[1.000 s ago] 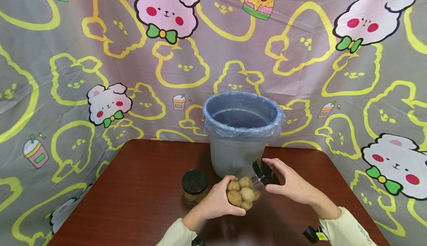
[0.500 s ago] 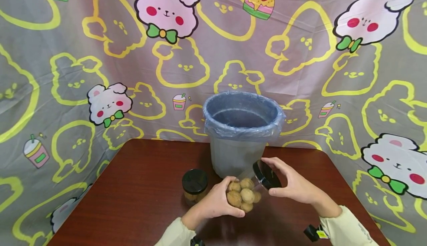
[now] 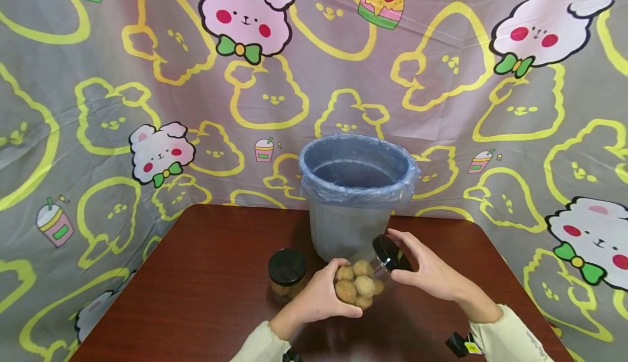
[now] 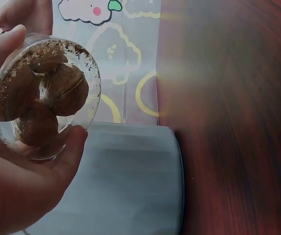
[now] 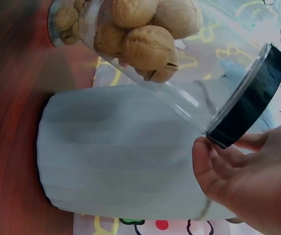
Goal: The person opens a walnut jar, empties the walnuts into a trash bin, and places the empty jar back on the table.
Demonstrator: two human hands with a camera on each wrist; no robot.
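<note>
While the left grip is holding the clear walnut jar near its base, tilted above the bench, the right grip is pinching its black lid; smooth and stiff, the jar is probably proving slippery, its walnuts adding modest weight, so supporting low is suiting it.

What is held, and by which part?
One tilted clear jar of walnuts: the left hand grips it near its base, the right hand holds its black lid by the rim.
</note>
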